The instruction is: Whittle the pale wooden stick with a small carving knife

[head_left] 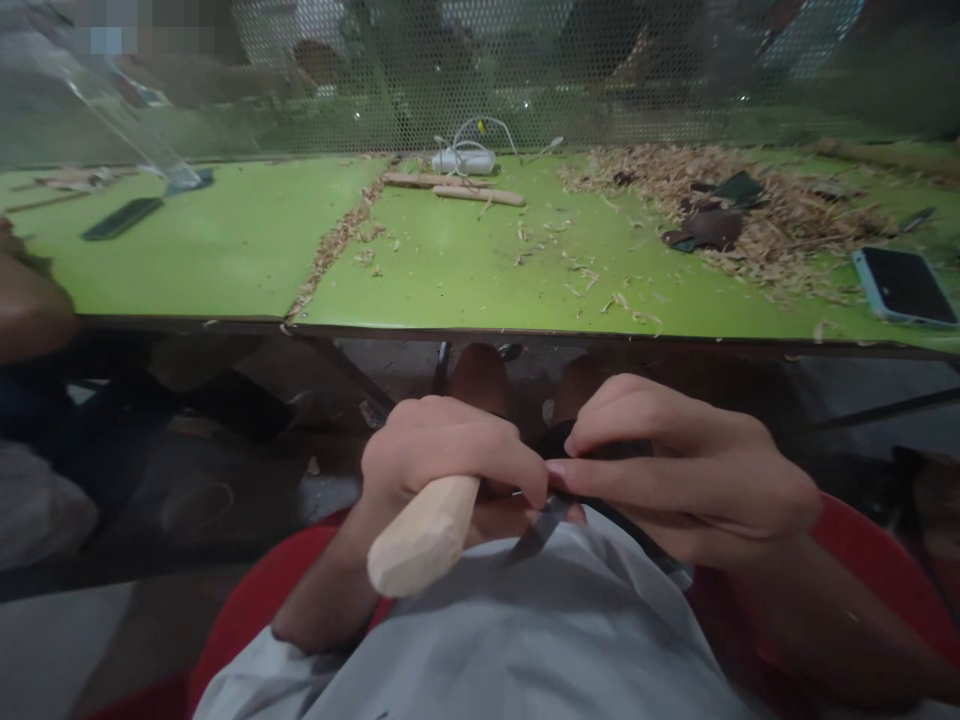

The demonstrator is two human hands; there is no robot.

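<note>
My left hand (450, 450) is wrapped round a pale carved wooden stick (424, 540), whose blunt faceted end points down toward my lap. The rest of the stick is hidden behind my fingers. My right hand (675, 470) is closed, its fingertips pinched together and meeting my left fingertips. Just below that meeting point a dark, flat, blade-like strip (538, 527) slants down over my shirt. A black curved piece with a shiny end (679, 573) shows under my right hand. Whether the two dark pieces join is hidden.
A green table (465, 270) lies beyond my knees, with wood shavings (795, 250), scraps of dark sheet (709, 225), wooden sticks (480, 195), a white power strip (463, 160) and a phone (904, 285). A perforated screen (480, 80) stands behind. Another person's arm (34, 305) is at left.
</note>
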